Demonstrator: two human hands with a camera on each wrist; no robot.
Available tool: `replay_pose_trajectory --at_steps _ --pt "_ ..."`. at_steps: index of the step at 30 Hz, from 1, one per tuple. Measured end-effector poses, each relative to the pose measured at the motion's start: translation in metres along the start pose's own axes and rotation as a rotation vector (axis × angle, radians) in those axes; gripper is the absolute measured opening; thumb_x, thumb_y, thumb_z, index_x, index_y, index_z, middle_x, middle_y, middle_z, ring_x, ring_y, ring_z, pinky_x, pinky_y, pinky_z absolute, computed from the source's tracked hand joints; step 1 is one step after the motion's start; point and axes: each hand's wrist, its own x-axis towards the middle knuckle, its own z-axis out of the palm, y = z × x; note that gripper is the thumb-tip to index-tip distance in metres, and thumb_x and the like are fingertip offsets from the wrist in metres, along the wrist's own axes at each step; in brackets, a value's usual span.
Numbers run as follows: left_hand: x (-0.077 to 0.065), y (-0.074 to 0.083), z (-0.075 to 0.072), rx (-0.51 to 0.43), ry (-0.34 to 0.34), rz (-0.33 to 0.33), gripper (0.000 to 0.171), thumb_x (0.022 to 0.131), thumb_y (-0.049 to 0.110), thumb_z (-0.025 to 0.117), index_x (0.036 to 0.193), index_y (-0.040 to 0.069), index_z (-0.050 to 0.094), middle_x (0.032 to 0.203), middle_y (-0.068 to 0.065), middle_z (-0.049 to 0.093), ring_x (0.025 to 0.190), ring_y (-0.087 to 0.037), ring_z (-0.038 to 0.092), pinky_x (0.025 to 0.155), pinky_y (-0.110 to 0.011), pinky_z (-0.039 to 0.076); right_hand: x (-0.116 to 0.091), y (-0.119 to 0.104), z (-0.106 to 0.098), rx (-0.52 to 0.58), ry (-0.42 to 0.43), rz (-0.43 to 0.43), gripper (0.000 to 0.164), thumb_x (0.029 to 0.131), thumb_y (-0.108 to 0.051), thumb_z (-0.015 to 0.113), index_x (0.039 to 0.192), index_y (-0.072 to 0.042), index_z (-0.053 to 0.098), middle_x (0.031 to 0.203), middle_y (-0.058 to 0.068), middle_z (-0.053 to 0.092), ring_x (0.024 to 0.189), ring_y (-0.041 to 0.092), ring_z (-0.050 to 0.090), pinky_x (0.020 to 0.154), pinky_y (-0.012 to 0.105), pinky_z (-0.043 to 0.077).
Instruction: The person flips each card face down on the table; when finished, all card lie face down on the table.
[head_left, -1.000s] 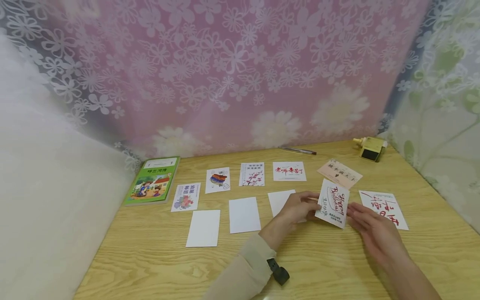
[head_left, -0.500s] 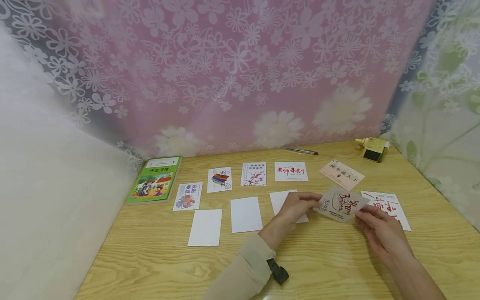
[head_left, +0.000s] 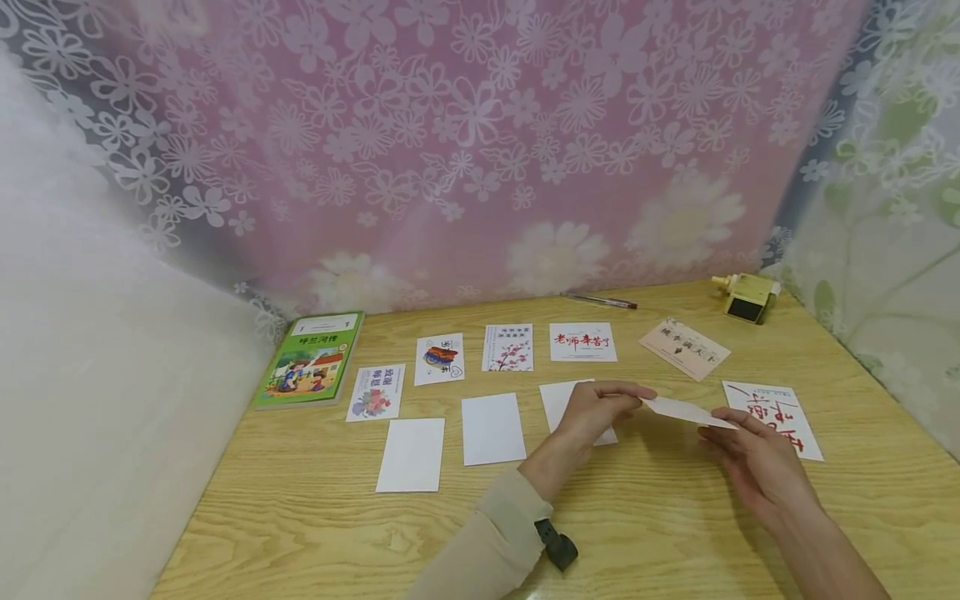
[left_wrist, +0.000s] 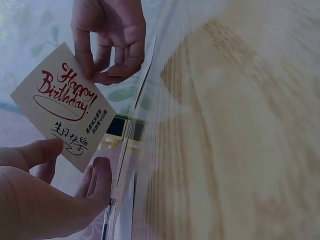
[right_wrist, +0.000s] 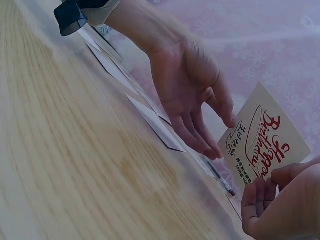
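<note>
Birthday card (left_wrist: 64, 102): I am watching it hanging tilted above the table (head_left: 645, 542), right of the blank cards (head_left: 492, 428).
Left hand (head_left: 588, 415): narrowly pinching its left edge.
Right hand (head_left: 763, 467): narrowly pinching its right edge.

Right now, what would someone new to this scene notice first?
Probably the red-lettered Happy Birthday card, plain in both wrist views, held above the wood-grain table between the person's left grip and right grip. Behind it, the pink floral backdrop fills much of the head view. Next might come the green book at the table's back left corner.
</note>
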Motion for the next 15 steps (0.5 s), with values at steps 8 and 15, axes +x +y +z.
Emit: replay_pose_trajectory --at_steps 8,15 --pt "0.0011 -0.0008 0.0011 -0.025 0.038 -0.014 0.015 0.097 0.008 0.07 0.102 0.012 0.083 0.105 0.008 0.075 0.096 -0.015 0.07 0.094 -0.049 0.06 0.001 0.0006 0.0 0.015 -0.041 0.022 0.033 0.109 -0.002 0.047 0.098 -0.009 0.078 0.099 0.002 0.075 0.093 0.018 0.075 0.087 0.031 0.062" --pt "0.0013 -0.0001 0.0017 -0.047 0.067 -0.035 0.017 0.099 0.009 0.068 0.103 0.014 0.083 0.098 -0.001 0.076 0.094 -0.028 0.073 0.088 -0.045 0.062 0.0034 0.0017 -0.0003 0.033 -0.065 0.01 0.034 0.109 -0.001 0.045 0.1 -0.007 0.078 0.103 0.002 0.072 0.094 0.018 0.075 0.088 0.032 0.063"
